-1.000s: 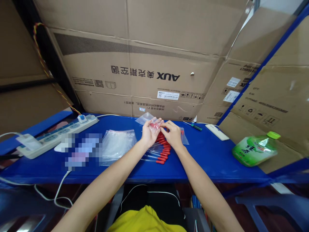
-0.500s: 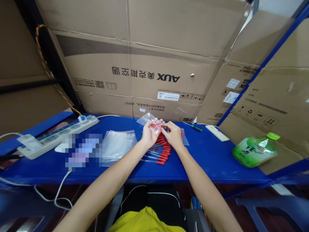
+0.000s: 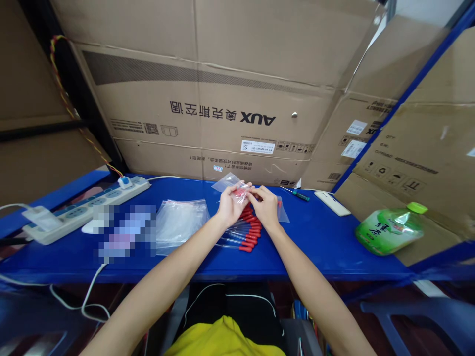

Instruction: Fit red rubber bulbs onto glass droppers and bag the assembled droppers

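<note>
Both hands meet over the middle of the blue table [image 3: 319, 247]. My left hand [image 3: 229, 207] and my right hand [image 3: 265, 206] each pinch a small clear plastic bag [image 3: 234, 188] with red-capped pieces inside, held just above the table. Under the hands lies a row of several clear droppers with red bulbs [image 3: 245, 235]. A stack of empty clear bags [image 3: 179, 222] lies to the left of the hands.
A white power strip [image 3: 85, 207] with a cable sits at the left. A green bottle [image 3: 389, 230] lies at the right, a white remote [image 3: 332, 202] and a green-handled screwdriver [image 3: 300, 195] behind. Cardboard boxes [image 3: 222, 99] wall the back and right.
The hands stay in place with the small bag; the fingers shift slightly along its top edge. Nothing else moved.
</note>
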`<state>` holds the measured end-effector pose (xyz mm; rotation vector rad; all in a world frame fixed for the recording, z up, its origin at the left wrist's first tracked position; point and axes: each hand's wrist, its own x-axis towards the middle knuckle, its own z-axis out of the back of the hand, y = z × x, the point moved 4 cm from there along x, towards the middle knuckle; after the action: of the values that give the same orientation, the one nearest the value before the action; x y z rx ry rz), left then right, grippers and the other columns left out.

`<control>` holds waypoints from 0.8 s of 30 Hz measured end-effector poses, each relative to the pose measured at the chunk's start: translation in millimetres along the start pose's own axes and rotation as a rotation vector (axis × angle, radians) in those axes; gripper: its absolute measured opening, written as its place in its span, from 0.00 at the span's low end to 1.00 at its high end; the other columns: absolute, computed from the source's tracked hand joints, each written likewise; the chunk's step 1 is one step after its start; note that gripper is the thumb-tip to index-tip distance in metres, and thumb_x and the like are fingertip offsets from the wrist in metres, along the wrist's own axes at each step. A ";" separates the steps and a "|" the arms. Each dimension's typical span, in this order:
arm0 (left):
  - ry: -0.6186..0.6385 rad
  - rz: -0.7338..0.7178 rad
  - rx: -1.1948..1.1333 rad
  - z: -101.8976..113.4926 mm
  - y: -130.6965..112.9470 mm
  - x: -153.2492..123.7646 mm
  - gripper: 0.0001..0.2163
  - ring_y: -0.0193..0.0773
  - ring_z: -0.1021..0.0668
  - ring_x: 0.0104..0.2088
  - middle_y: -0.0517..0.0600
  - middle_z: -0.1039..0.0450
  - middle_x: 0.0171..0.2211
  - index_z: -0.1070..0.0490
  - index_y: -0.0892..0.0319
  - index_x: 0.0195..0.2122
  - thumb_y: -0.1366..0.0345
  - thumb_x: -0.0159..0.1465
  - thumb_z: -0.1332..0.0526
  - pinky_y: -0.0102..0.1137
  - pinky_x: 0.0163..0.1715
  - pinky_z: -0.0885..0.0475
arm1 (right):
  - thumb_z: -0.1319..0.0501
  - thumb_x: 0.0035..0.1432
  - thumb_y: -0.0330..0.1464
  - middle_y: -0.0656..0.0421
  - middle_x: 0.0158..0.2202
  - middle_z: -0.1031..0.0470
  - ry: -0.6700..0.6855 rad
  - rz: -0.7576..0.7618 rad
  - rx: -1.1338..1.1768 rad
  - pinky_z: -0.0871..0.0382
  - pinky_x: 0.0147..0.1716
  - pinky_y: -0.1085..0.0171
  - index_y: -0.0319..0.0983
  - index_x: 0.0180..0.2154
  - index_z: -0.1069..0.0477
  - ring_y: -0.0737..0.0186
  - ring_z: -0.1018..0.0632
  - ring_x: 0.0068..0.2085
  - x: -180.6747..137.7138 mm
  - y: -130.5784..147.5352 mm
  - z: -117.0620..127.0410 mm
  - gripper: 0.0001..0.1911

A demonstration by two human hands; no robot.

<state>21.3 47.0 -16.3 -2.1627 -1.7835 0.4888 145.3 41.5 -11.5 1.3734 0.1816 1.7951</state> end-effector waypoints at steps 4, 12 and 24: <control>0.008 0.014 0.019 -0.2 1.3 0.1 0.17 0.44 0.16 0.41 0.60 0.18 0.42 0.27 0.66 0.51 0.72 0.64 0.47 0.34 0.41 0.22 | 0.36 0.62 0.35 0.61 0.27 0.28 -0.050 -0.030 -0.007 0.38 0.30 0.63 0.40 0.33 0.20 0.63 0.30 0.28 -0.2 -2.4 -0.5 0.08; 0.020 0.010 0.023 4.4 -1.1 3.1 0.18 0.46 0.17 0.48 0.60 0.18 0.45 0.27 0.66 0.52 0.71 0.63 0.46 0.34 0.44 0.21 | 0.39 0.64 0.35 0.60 0.30 0.29 0.043 0.018 -0.040 0.38 0.31 0.64 0.41 0.36 0.19 0.63 0.29 0.29 -1.2 6.7 -1.1 0.10; -0.173 -0.191 -0.110 22.4 -33.1 16.8 0.13 0.45 0.16 0.43 0.55 0.20 0.37 0.27 0.62 0.44 0.72 0.59 0.45 0.41 0.51 0.22 | 0.39 0.65 0.38 0.59 0.34 0.20 0.374 0.017 -0.076 0.36 0.32 0.65 0.42 0.40 0.18 0.64 0.26 0.30 11.3 -16.0 21.2 0.11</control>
<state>-14.8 70.0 -23.3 -2.0456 -2.1323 0.5577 171.3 51.8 -4.1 0.9795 0.2964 2.0392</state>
